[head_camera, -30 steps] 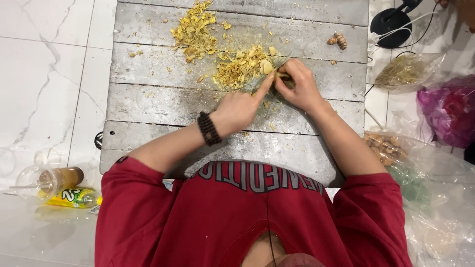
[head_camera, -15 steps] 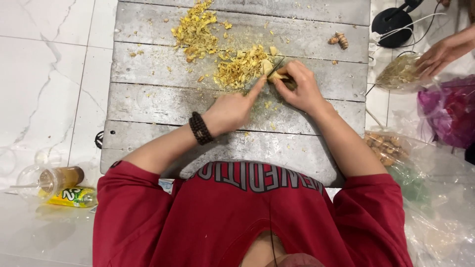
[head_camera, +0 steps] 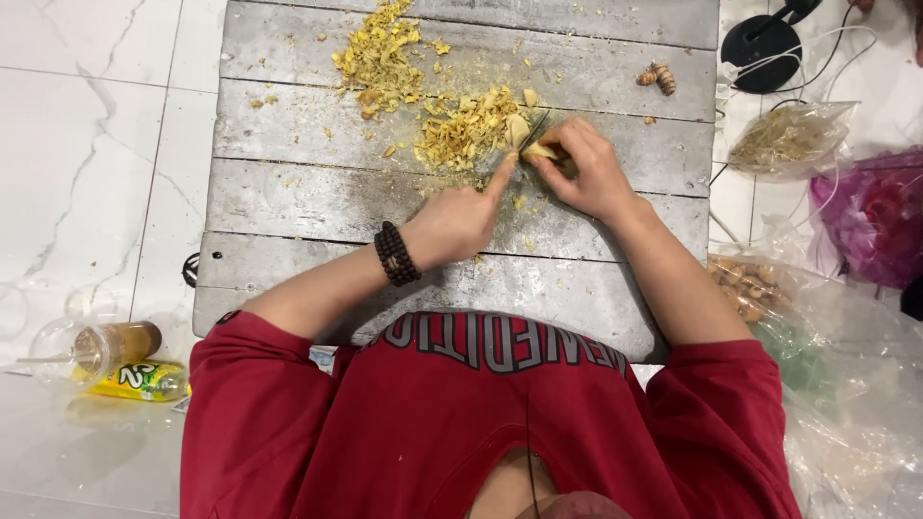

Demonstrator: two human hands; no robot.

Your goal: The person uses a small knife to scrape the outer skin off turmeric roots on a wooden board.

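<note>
My right hand pinches the pale yellow root piece against the grey plank table, its length running left-right. My left hand, clenched around a dark blade, meets it from the left, beside the chopped heap.

The weathered grey wooden plank surface is streaked pale and dark along its boards. The heap of pale yellow chopped root pieces lies golden against it, and a second golden-yellow scatter of shavings is slightly deeper in tone. The small whole root knob is tan with brown rings. The short-sleeved red shirt carries grey block lettering. The beaded wrist bracelet is dark brown. The floor of white marble tiles has faint grey veins. The crumpled plastic bag is magenta.
</note>
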